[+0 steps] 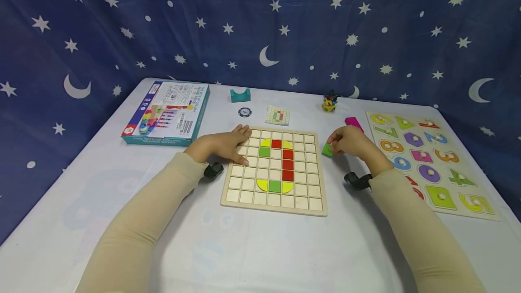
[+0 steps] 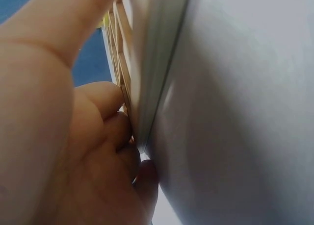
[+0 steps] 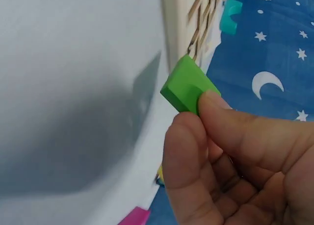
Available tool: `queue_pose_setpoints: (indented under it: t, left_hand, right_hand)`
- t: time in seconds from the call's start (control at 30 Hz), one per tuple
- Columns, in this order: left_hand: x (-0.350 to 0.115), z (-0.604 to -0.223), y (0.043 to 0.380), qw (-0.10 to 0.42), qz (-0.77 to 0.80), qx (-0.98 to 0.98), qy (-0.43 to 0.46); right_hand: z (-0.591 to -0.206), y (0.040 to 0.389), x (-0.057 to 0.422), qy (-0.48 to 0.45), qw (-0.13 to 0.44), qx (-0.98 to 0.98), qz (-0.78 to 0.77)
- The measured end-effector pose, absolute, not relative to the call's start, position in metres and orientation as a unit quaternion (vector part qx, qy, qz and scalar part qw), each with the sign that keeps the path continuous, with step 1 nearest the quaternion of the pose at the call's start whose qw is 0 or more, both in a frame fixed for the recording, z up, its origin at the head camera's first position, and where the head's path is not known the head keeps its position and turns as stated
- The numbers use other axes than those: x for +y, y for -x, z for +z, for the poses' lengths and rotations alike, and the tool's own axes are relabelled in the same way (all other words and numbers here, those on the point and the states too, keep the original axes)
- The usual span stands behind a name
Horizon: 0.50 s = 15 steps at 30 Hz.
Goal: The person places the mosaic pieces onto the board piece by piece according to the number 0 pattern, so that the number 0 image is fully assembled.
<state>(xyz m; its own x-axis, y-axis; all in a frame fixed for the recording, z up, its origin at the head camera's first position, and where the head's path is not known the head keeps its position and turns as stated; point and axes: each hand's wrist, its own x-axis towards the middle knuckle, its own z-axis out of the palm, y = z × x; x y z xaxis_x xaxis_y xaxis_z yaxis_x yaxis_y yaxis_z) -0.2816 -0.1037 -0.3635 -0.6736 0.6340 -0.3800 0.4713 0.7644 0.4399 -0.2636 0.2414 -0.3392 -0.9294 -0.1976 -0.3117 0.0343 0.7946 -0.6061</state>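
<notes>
A wooden grid board (image 1: 236, 195) lies flat on the table, with red squares, green squares and yellow rounded tiles set in some of its cells. My left hand (image 1: 226, 144) rests on the board's upper left edge, fingers spread; in the left wrist view its fingers (image 2: 105, 100) lie along the board's rim. Just right of the board, my right hand (image 1: 349, 141) pinches a green square tile (image 3: 189, 85) between thumb and forefinger, slightly above the white table. Behind the board lies a small pattern card (image 1: 278, 115) printed with a coloured grid.
A boxed bead toy (image 1: 167, 112) lies at the back left. Behind the board are a teal arch block (image 1: 240, 96), a poker chip (image 1: 244, 112) and a small yellow figurine (image 1: 330, 101). A magenta block (image 1: 354, 124) and a number puzzle board (image 1: 437, 166) lie to the right.
</notes>
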Motion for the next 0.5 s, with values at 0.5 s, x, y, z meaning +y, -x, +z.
queue_pose_setpoints:
  t: [0.5]
  left_hand:
    - [-0.104,-0.363,0.282,0.263,0.152,0.901,-0.309]
  right_hand:
    - [-0.336,0.268,0.167,0.065,0.229,0.895,-0.377]
